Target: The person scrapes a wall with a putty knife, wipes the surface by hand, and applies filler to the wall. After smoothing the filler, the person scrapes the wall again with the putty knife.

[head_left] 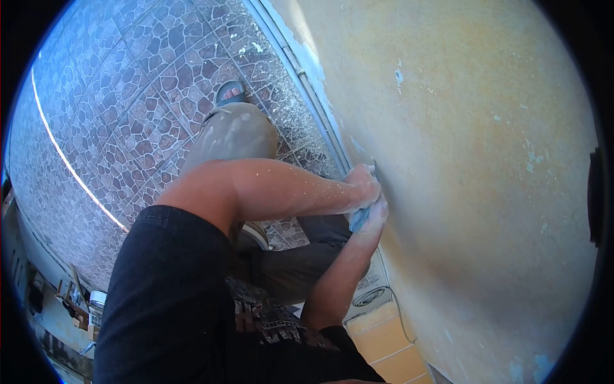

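Note:
My left hand (363, 185), dusted white, is closed close against the yellowish wall (473, 147). Just below it, my right hand (378, 214) is also closed, and the two touch or overlap. A blue object (359, 220) shows between the right hand and the left wrist; its full shape is hidden. Beside the left fingertips a small dark edge pokes out at the wall, too little of it visible to name. What the left fingers close on is hidden.
Grey pipes (300, 72) run along the wall's foot. White flakes lie on the stone-patterned floor (147, 83). My bent knee (240, 131) and sandalled foot (230, 93) are beside the wall. A coiled cable (369, 296) lies near yellow tiles (387, 339). Household items stand at lower left.

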Action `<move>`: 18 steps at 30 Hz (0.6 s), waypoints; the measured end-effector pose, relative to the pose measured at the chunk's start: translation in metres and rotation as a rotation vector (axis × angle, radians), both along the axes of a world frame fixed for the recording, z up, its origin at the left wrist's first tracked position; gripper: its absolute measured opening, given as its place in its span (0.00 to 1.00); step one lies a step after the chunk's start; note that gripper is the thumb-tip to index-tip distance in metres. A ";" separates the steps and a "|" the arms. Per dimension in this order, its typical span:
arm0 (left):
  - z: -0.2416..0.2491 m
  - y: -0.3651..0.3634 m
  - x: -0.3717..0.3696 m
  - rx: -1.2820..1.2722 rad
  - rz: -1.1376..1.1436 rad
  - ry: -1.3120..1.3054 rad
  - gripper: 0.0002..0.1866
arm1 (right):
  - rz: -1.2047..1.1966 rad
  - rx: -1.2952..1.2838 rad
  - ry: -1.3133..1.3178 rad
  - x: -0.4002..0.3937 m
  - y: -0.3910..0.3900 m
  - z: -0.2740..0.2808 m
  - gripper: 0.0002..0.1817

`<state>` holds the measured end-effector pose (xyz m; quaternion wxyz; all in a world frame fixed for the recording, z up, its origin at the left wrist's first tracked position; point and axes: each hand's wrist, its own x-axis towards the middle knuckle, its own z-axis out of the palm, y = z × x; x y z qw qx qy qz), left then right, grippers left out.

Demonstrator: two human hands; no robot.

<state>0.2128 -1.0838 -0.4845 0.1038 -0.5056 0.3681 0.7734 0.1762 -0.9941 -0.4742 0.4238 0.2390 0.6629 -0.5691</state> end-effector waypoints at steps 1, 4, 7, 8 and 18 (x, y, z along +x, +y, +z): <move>-0.007 0.008 -0.003 0.057 0.029 -0.043 0.18 | -0.018 -0.060 -0.058 -0.001 0.007 -0.005 0.19; -0.036 0.017 -0.008 -0.006 0.009 -0.032 0.18 | 0.038 0.141 0.045 -0.004 0.008 -0.029 0.22; -0.002 -0.003 0.011 -0.183 -0.032 -0.011 0.17 | -0.025 0.102 0.126 0.007 0.016 -0.034 0.19; -0.001 -0.005 0.010 -0.195 -0.021 -0.023 0.17 | -0.013 0.090 0.116 0.009 0.007 -0.028 0.19; -0.003 -0.001 0.006 -0.179 -0.045 -0.041 0.17 | -0.011 -0.022 0.003 0.013 -0.009 -0.008 0.22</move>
